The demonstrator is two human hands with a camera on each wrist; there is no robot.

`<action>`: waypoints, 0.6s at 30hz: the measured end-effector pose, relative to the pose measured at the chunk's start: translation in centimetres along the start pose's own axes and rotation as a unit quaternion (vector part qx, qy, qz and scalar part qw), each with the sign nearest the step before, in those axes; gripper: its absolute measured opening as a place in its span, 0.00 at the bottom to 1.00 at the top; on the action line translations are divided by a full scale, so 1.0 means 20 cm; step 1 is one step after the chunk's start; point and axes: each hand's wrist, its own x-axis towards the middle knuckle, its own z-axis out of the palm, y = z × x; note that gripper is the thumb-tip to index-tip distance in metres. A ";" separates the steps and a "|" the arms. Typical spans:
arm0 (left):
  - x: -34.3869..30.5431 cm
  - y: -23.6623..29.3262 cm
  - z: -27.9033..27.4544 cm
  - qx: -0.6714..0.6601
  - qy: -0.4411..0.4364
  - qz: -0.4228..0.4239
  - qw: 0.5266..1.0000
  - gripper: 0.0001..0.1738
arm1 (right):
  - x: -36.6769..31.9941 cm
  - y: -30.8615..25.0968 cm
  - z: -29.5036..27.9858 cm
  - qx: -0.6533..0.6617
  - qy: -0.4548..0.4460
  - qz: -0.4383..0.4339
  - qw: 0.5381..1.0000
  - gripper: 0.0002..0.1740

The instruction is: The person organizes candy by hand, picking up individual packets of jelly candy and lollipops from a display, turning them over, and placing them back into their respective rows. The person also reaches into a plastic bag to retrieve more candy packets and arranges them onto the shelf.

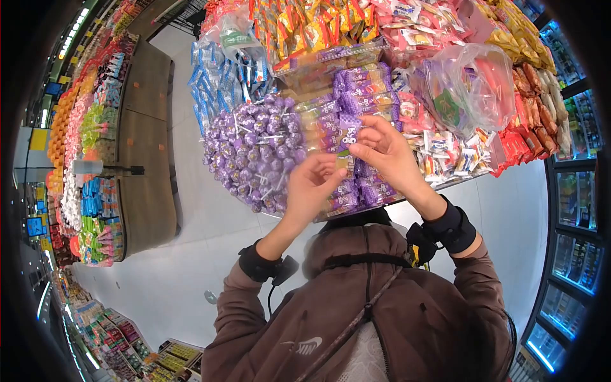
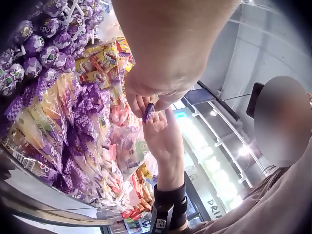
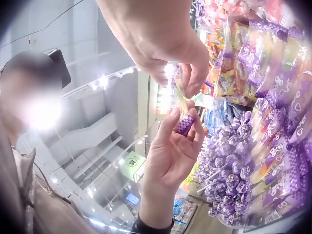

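Note:
A small candy packet with a purple, white-lettered wrapper is held up between both hands, over the display. My left hand pinches its lower end, where a purple checkered strip shows between thumb and fingers in the right wrist view. The right hand grips the upper end with thumb and fingers. A clear, pale yellowish part of the packet lies between the two grips. Below the hands are rows of similar purple packets. Purple-wrapped lollipops are heaped to the left of them.
Blue-wrapped sweets and yellow-red packets fill the far side. A clear plastic bag lies on pink and white sweets at right. Behind the left side stands another candy shelf; lit coolers line the right.

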 end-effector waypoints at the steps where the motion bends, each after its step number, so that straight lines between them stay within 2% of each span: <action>1: -0.01 -0.01 0.00 0.010 -0.004 0.006 1.000 0.12 | 0.00 0.00 -0.01 0.020 -0.004 0.017 1.000 0.16; 12: -0.02 -0.07 -0.04 0.037 -0.041 0.010 0.998 0.12 | -0.02 -0.01 -0.04 0.031 0.025 0.059 0.997 0.13; 15: 0.01 -0.01 -0.06 0.097 0.019 0.025 0.995 0.13 | -0.01 -0.02 -0.07 0.049 0.002 0.059 0.997 0.13; 18: 0.06 0.06 -0.10 0.077 0.061 0.039 0.994 0.12 | -0.02 -0.04 -0.08 0.038 -0.027 0.070 0.996 0.11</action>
